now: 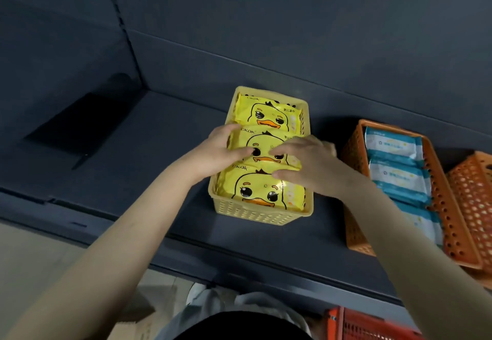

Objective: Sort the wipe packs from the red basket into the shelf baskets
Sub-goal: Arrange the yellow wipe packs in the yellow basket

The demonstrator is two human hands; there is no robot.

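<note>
A yellow shelf basket (262,215) stands on the dark shelf and holds three yellow duck-print wipe packs in a row. My left hand (226,148) grips the left end of the middle duck pack (263,144). My right hand (306,163) lies flat on the same pack's right side, its fingers reaching onto the near duck pack (259,190). The far duck pack (269,114) lies untouched. To the right an orange basket (450,222) holds blue-and-white wipe packs (394,150). The red basket (370,325) shows at the bottom right edge.
A second orange basket (476,193) sits at the far right edge. The shelf's front lip (186,249) runs below the baskets. A dark flat object (80,124) lies on the shelf at left. A cardboard box (138,310) is on the floor below.
</note>
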